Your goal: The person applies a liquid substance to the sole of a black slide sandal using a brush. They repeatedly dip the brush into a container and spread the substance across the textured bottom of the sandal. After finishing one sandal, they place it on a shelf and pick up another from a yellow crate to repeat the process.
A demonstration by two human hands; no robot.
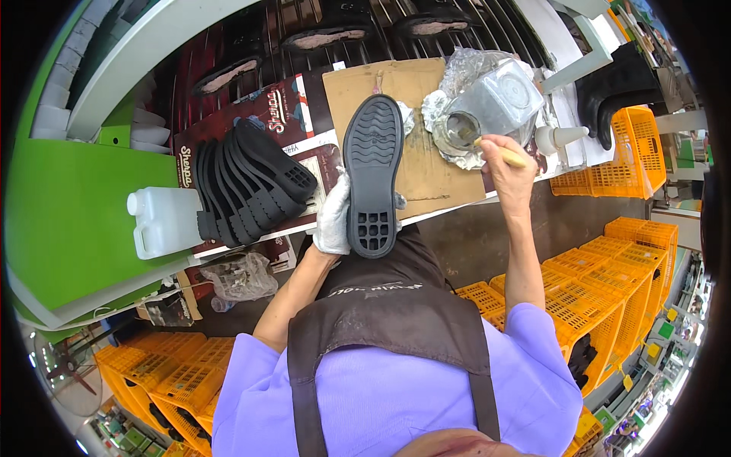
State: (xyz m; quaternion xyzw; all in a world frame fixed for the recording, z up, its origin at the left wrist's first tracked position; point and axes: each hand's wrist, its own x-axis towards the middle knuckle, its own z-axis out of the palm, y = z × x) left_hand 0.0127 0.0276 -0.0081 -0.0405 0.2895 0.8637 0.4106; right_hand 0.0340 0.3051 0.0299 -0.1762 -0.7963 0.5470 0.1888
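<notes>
My left hand (333, 217), in a white glove, grips a black shoe sole (373, 167) from beneath, its patterned side facing up. The sole is held over the near edge of a brown cardboard sheet (434, 179). In my bare right hand (509, 171) is a brush (512, 157) with a pale handle, its head end hidden at a small crusted pot (462, 129). Right behind the pot lies a clear plastic bottle (506, 95), tilted. A row of several black soles (247, 186) leans together on the bench to my left.
A white jug (167, 221) stands at the left bench end, beside a green surface (84, 206). Black boots (327, 30) rest on a slatted rack beyond. A white nozzle bottle (560, 139) lies at right. Orange crates (586, 282) stand behind me on both sides.
</notes>
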